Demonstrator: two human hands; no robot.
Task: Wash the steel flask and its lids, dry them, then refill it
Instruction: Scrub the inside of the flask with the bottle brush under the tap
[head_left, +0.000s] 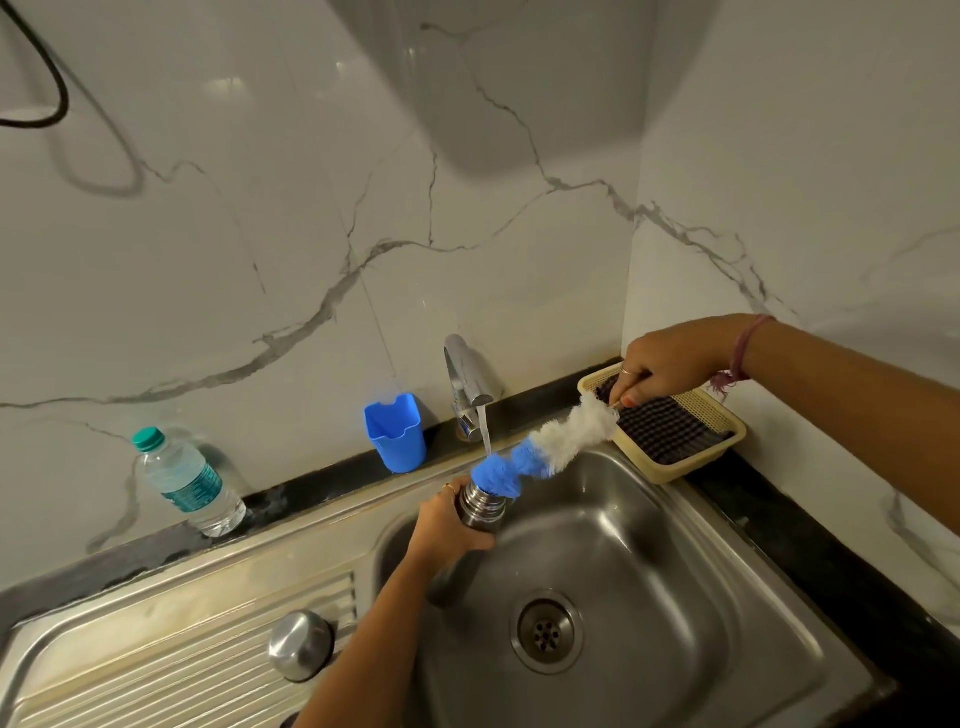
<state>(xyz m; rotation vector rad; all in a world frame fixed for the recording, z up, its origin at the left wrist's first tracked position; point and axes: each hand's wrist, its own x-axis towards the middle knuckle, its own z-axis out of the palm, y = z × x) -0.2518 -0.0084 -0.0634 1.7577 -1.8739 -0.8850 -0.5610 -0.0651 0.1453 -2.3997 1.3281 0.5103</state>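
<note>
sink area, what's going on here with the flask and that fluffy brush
A person is washing a steel flask over the stainless sink. The left hand grips the flask just below its open mouth, tilted under the running chrome tap. The right hand holds the handle of a blue and white bottle brush, whose blue end sits at the flask's mouth. A rounded steel lid rests on the ribbed draining board, so the washing is in progress and drying not yet begun.
</note>
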